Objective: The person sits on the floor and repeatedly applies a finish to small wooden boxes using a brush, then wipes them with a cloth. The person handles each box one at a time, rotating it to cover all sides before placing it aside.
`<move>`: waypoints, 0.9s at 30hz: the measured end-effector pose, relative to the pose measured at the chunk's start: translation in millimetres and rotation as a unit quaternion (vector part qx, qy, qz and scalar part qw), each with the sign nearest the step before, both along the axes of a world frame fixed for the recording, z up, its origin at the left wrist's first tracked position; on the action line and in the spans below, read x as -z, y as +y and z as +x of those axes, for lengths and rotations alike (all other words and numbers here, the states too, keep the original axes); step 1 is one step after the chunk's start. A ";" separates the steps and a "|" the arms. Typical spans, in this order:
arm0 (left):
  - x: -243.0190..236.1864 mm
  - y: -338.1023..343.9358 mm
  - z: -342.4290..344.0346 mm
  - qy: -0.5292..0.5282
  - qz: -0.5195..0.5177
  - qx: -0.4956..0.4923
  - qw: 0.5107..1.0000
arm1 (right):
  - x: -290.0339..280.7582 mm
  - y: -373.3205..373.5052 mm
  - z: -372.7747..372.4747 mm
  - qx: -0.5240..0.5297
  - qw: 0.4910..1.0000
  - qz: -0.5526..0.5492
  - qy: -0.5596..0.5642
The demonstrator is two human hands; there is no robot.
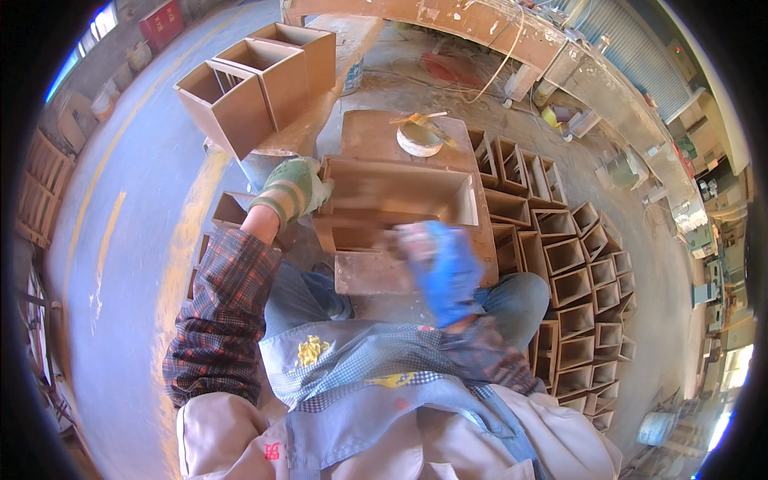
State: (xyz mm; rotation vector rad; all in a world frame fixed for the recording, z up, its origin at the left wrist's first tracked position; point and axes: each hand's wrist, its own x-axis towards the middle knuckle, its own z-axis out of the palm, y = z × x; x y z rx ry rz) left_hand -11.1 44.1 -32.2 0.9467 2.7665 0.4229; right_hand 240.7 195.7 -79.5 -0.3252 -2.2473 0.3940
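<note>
An open brown wooden box (400, 182) rests on a worn wooden work stand (368, 280) in front of me. My left hand (292, 190), in a green and tan striped knit glove, is closed round the left end of the box. Over the near side of the box is my right hand (442, 264), in a blue glove. Motion smears its fingers, so I cannot make out whether they hold anything. Behind the box stands a white bowl (419, 147). A brush with a pale handle (432, 115) lies across its top.
Three open wooden boxes (276, 92) sit on a bench at the far left. Many similar boxes (572, 288) are stacked on the floor to my right. A long stained workbench (472, 34) runs along the back. A red container (162, 28) stands at the far left.
</note>
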 end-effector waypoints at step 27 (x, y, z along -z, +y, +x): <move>1.5 -3.2 1.7 -0.017 0.030 0.012 0.999 | 96.0 110.4 20.9 0.189 0.867 -0.179 -0.424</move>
